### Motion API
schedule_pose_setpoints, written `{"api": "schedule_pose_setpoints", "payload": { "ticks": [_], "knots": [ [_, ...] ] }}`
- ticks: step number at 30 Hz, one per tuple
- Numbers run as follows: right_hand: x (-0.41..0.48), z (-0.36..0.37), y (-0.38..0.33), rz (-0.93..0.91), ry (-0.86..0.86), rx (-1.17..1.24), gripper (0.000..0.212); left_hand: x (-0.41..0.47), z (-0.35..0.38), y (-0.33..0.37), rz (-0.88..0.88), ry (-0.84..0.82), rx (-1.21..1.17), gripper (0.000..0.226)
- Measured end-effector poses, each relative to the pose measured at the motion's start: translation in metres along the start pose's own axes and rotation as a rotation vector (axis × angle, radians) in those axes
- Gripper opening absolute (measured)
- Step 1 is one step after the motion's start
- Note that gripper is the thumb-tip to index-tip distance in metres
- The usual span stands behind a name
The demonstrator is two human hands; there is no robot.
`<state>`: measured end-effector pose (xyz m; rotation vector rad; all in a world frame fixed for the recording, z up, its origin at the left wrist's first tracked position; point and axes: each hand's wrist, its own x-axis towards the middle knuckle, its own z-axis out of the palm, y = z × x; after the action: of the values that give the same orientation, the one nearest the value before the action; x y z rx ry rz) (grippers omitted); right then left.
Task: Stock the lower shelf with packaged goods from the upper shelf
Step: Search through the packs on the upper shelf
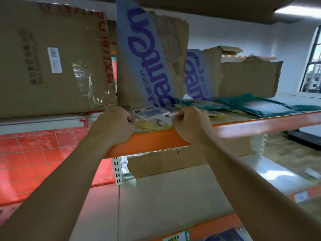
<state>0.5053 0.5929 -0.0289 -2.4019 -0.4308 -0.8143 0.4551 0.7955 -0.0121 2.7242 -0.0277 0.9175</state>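
Head view: a flat, glossy lilac-and-white packet (152, 113) lies at the upper shelf (243, 125) front edge, its long axis along the orange lip. The left hand (116, 124) and right hand (190, 125) pinch its opposite ends, equally near. The smooth, pale lower shelf (173, 197) sits directly beneath, and torn cardboard boxes (149, 58) stand behind.

Both forearms (69, 171) bare to frame edge; left grip (114, 126), right grip (191, 126) bare hands.
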Motion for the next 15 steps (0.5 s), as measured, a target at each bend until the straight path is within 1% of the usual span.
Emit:
{"api": "schedule_pose_setpoints", "payload": {
  "ticks": [3,5,11,13,15],
  "knots": [
    [0.012,0.004,-0.005,-0.009,-0.075,-0.023,0.018,-0.001,0.001,0.001,-0.011,-0.003,0.028,0.049],
    [0.018,0.004,-0.009,-0.008,-0.133,-0.048,0.021,0.000,-0.001,0.003,-0.034,-0.032,0.060,0.045],
    [0.025,0.004,-0.013,-0.029,-0.222,-0.010,0.039,0.003,0.001,0.020,-0.054,-0.044,0.044,0.051],
    [0.025,0.002,-0.013,-0.038,-0.232,0.005,0.038,0.002,0.004,0.021,-0.061,-0.049,0.039,0.052],
    [0.025,0.002,-0.014,-0.048,-0.222,0.005,0.032,0.002,0.004,0.019,-0.068,-0.053,0.033,0.052]
  ]
}}
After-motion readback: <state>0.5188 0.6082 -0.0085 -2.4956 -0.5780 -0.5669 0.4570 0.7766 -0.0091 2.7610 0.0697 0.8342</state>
